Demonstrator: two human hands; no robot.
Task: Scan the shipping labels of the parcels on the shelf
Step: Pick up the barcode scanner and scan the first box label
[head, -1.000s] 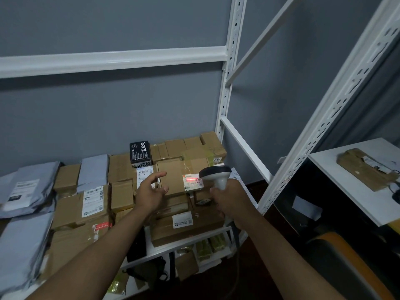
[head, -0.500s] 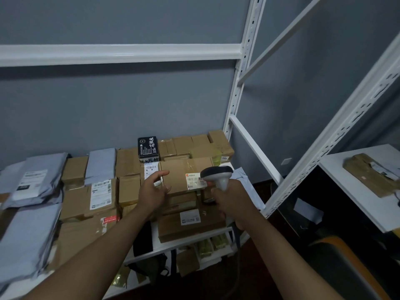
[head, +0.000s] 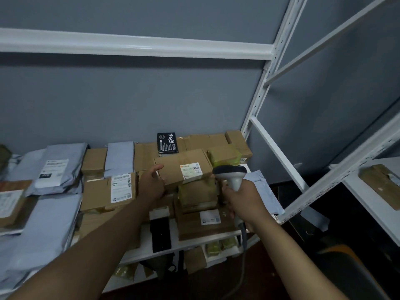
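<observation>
Left hand point(head: 151, 185) grips the tilted box point(head: 184, 167); right hand point(head: 244, 200) is clamped on the scanner point(head: 231, 175). Risk: box slips, toppling the stack beneath.

Brown cardboard parcel point(head: 181, 167) with white label point(head: 191, 171) (barcoded), black box point(head: 167, 143), grey scanner point(head: 232, 175).

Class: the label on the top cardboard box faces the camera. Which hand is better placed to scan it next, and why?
Right. The right hand already grips the scanner, whose head sits just right of the label on the cardboard box. The left hand steadies that box's left end.
</observation>
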